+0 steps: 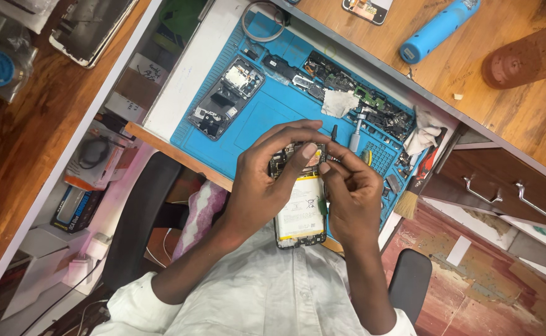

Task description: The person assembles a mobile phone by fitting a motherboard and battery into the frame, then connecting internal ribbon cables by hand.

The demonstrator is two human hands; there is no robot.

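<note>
An opened phone (300,208) with its back off, showing a white battery and dark circuit board, sits between my hands over the near edge of the blue work mat (267,124). My left hand (267,177) grips its left side, fingers curled over the board at the top. My right hand (351,193) is pinched at the phone's upper right edge, thumb against the board; whether it holds a small part or tool I cannot tell. A second stripped phone frame (226,96) lies on the mat's far left.
Small parts, a white cloth (338,102), a screwdriver (355,132) and a brush (410,196) crowd the mat's far and right side. A blue cylindrical tool (438,28) and brown bottle (525,56) lie on the wooden bench. Drawers with metal handles (515,190) stand right.
</note>
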